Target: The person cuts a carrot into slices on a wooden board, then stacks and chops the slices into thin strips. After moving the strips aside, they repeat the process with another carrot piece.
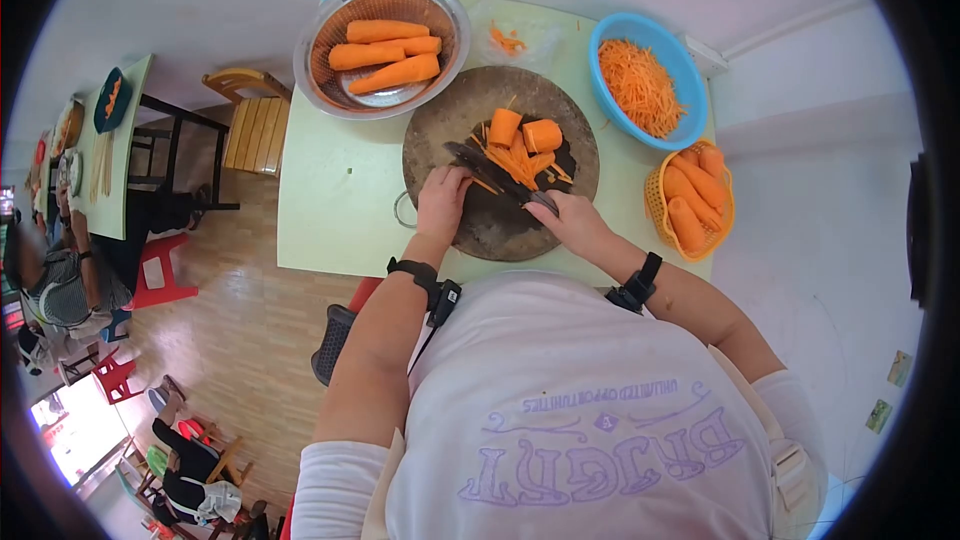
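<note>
Right grip point(576, 222) on knife point(492, 174), carrots point(505, 127), basket point(655, 200) nearby

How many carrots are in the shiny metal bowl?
4 in the metal bowl: a back carrot, a middle-right carrot, a middle-left carrot and a front carrot. They overlap, so another piece could be hidden underneath.
</note>
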Demonstrator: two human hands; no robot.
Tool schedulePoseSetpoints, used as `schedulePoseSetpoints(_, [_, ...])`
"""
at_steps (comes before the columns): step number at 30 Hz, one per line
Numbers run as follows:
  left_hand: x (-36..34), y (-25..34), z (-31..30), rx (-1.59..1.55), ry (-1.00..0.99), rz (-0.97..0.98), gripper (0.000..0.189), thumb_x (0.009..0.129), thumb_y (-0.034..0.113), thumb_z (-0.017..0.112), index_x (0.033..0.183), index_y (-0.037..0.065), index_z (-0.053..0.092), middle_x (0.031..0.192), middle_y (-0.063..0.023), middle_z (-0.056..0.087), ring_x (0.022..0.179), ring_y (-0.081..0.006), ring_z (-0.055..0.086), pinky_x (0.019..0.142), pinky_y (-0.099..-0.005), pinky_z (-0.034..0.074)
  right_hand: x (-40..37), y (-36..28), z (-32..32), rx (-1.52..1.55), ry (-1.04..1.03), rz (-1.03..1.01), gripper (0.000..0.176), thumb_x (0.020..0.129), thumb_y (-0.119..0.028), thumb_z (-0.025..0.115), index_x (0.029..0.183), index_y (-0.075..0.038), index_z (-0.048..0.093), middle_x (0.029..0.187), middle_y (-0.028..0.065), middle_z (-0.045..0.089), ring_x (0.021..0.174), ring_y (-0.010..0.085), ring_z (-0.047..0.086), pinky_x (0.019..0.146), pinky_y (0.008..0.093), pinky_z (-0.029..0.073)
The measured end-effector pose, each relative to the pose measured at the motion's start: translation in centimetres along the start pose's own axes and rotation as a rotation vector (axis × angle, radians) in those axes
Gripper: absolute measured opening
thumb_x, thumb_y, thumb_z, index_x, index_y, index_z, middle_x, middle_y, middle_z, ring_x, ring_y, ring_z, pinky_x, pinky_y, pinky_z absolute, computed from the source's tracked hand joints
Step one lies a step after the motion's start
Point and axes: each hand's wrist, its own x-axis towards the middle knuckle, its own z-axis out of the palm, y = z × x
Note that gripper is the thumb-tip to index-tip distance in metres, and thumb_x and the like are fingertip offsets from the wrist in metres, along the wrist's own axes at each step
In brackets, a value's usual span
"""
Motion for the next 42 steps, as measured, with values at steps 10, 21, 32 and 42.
schedulePoseSetpoints(10, [-0.2, -0.2, -0.2, 0.025, -0.007, 0.057, 0.01, 0.077, 0.006, 0.072, 0.086, 0.007, 0.066, 0.081, -0.01, 0.058, 0.083, -0.0309, 0.059, 0.073, -0.0408, 0.05, 0.0, -1.0, -0.2, -0.103, -0.04, -0.037, 0.05, 0.095, -0.048, 0.056, 0.099, 0.001, 0.064, 0.091, 0.0236, 0.068, 0.087, 0.0423, 0.065, 0.076, 0.0481, 0.051])
schedulePoseSetpoints(21, [-0.2, -0.2, -0.2, 0.075, -0.04, 0.078, 0.008, 0.078, 0.006, 0.07, 0.085, 0.005, 0.065, 0.083, -0.0094, 0.058, 0.083, -0.0302, 0.057, 0.074, -0.0398, 0.049, 0.6, -0.7, 0.7, -0.176, -0.028, -0.062, 0.053, 0.095, -0.05, 0.054, 0.098, 0.002, 0.062, 0.084, 0.0244, 0.067, 0.083, 0.0429, 0.064, 0.073, 0.0493, 0.051])
schedulePoseSetpoints(32, [0.0, -0.2, 0.0, 0.105, -0.029, 0.076, 0.009, 0.078, 0.009, 0.072, 0.085, 0.009, 0.067, 0.084, -0.0081, 0.06, 0.083, -0.03, 0.059, 0.074, -0.0401, 0.05, 1.4, 0.7, 1.2, -0.089, -0.011, -0.052, 0.059, 0.095, -0.054, 0.053, 0.097, 0.004, 0.064, 0.086, 0.0256, 0.067, 0.084, 0.0432, 0.064, 0.075, 0.0482, 0.051])
schedulePoseSetpoints(42, [-0.3, -0.6, -0.5, 0.086, -0.043, 0.152, 0.01, 0.076, 0.007, 0.072, 0.085, 0.008, 0.067, 0.086, -0.0078, 0.061, 0.083, -0.0296, 0.059, 0.073, -0.0394, 0.05, 0.6, -1.0, -0.2, -0.009, -0.047, -0.051, 0.049, 0.096, -0.047, 0.055, 0.112, -0.002, 0.065, 0.096, 0.0236, 0.068, 0.093, 0.0413, 0.064, 0.08, 0.0468, 0.05])
